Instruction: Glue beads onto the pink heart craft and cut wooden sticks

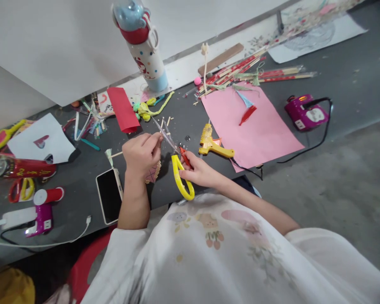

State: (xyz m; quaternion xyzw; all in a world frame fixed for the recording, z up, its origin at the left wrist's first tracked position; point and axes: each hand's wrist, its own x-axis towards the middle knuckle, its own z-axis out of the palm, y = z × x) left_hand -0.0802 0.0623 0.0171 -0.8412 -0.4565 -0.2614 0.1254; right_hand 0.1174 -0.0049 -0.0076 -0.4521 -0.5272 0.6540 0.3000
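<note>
My right hand (198, 169) is closed around scissors (180, 177) with one yellow handle loop and one red one. Their blades point away from me, up and to the left, and look parted. Beside the blades, my left hand (144, 152) is closed, thumb and fingertips pinched together; what they grip is too small to make out. A thin stick with a pale tassel (109, 157) reaches to the left edge of that hand, and whether it is held is hidden. Below my left wrist lies a pinkish piece edged with short sticks (153, 173), partly covered.
A yellow glue gun (213, 145) lies right of the scissors, by pink paper (259, 135). A bottle (148, 59) stands at the back. Left are a phone (109, 196), red paper (123, 109), a red can (28, 168) and a cable (79, 236). A purple device (305, 112) sits right.
</note>
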